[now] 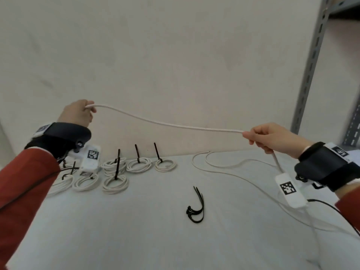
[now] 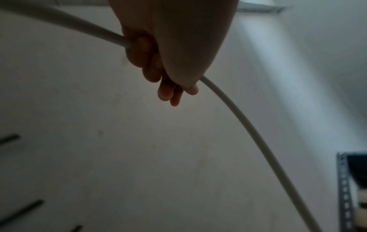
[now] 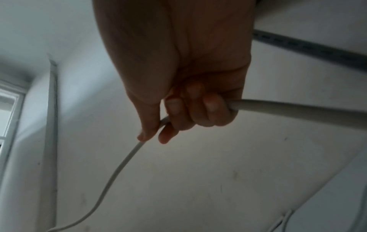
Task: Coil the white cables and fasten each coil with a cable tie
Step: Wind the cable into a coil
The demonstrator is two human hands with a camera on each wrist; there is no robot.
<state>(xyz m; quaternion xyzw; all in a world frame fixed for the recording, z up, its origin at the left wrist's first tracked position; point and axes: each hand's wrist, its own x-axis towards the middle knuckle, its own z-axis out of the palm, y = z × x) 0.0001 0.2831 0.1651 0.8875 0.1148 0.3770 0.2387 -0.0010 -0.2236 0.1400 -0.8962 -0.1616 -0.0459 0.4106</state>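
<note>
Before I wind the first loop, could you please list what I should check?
1. Left hand grips the white cable: ok.
2. Right hand grips it further along: ok.
3. Span between the hands hangs clear of the table: ok.
4. Rest of the cable free of knots: cannot tell, it runs out of view on the right.
5. Loose cable ties lie ready on the table: ok.
6. Finished coils lie apart from the held cable: ok.
</note>
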